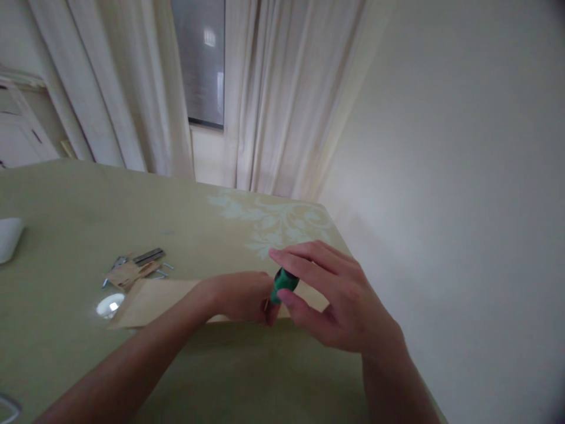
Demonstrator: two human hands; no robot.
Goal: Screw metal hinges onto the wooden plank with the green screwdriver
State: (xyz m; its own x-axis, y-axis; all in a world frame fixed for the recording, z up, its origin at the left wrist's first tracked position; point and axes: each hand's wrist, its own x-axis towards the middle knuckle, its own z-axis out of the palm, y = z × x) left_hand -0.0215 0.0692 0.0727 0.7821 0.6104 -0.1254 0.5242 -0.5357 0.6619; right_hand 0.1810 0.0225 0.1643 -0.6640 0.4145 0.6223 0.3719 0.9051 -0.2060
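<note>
A green-and-black screwdriver handle [285, 285] stands tilted between my hands, with its shaft and tip hidden. My right hand [346, 297] is around it, thumb at the lower side and fingers curled at the top end. My left hand [245, 295] is closed just left of the handle, its fingertips bent down out of sight. What they pinch does not show. Beneath both hands lies a flat, light wooden board [161, 299], its long side across my front.
Left of the board, small metal hardware [149, 257] and screws lie by a torn brown paper piece [130, 273]. A white object [9, 238] sits at the left table edge. A wall [463, 206] rises close on the right; curtains [291, 100] hang behind the table [88, 200].
</note>
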